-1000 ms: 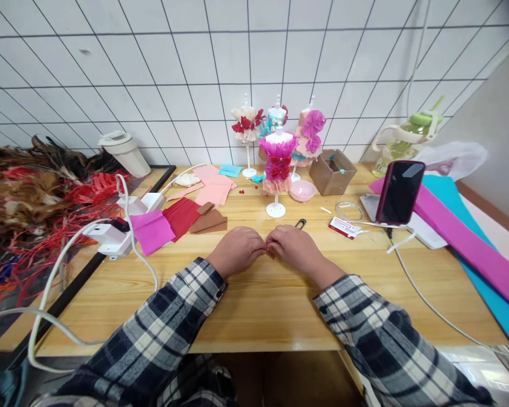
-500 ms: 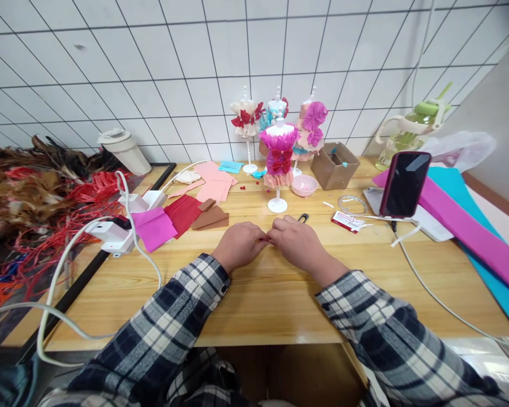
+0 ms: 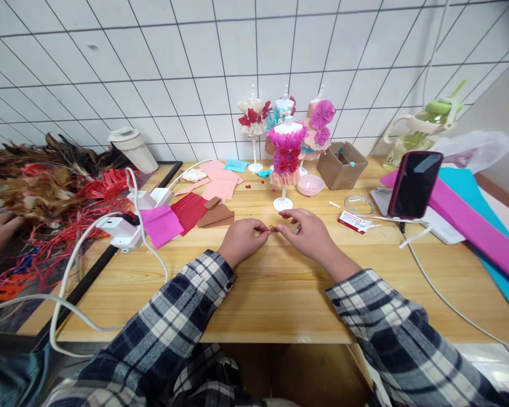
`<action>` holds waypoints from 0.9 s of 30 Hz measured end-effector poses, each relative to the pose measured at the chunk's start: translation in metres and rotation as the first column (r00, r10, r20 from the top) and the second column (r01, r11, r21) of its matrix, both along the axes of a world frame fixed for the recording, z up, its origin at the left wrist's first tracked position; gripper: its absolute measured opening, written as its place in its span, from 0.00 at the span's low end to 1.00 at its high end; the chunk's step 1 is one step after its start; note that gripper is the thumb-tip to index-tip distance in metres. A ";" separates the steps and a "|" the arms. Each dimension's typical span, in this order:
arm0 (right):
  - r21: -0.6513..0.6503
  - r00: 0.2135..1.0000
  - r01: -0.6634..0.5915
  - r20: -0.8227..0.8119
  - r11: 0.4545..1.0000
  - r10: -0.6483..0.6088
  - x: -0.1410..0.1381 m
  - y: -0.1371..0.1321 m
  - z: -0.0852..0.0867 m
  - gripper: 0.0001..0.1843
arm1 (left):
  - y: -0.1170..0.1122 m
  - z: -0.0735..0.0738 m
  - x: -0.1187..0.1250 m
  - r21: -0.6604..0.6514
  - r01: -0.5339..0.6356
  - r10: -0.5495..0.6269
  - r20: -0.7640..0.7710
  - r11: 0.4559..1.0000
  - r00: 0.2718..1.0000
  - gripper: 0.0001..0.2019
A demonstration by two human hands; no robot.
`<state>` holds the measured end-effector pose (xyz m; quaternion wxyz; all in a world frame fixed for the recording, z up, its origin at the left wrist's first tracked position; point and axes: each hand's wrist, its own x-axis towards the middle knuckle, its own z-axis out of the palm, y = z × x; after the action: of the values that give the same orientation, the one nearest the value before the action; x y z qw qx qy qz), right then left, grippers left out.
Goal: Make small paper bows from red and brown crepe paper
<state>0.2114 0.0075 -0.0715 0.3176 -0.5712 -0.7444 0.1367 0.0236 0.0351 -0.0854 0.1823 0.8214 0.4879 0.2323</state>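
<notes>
White tiled wall (image 3: 233,51) behind wooden worktop (image 3: 280,305). Left hand (image 3: 244,242): fingers pinched on small brownish scrap (image 3: 272,228), likely to steady it. Scrap sits between both hands, at left fingers' tips. Right hand (image 3: 311,236): thumb and forefinger parted, thumb beside scrap's right end; touching or not, can't tell. Beyond: magenta-dressed miniature mannequin (image 3: 286,150), upright. Brown paper pieces (image 3: 218,217) near left hand, probably for easy reach. Phone (image 3: 415,183) propped, apparently for viewing.
</notes>
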 end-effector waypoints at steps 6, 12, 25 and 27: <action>-0.264 0.975 -0.062 -0.224 0.963 0.002 -0.006 0.005 -0.014 0.16 | -0.004 0.005 0.003 -0.011 0.000 0.001 0.077 1.000 0.997 0.08; -0.280 0.947 -0.064 -0.320 0.958 -0.030 -0.002 0.013 -0.018 0.10 | -0.006 0.004 0.005 -0.077 0.010 0.006 0.206 0.997 0.979 0.07; -0.276 0.762 -0.291 -0.646 0.916 0.047 -0.002 0.013 -0.021 0.10 | -0.007 0.007 0.009 -0.422 0.151 0.099 0.515 0.894 0.852 0.11; -0.248 0.801 -0.299 -0.590 0.922 0.101 0.000 0.011 -0.018 0.10 | -0.006 0.008 0.007 -0.441 0.155 0.119 0.533 0.884 0.838 0.12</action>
<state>0.2118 0.0183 -0.0900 0.4079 -0.4663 -0.6395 0.4552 0.0307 0.0289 -0.0777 0.5081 0.6571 0.4487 0.3298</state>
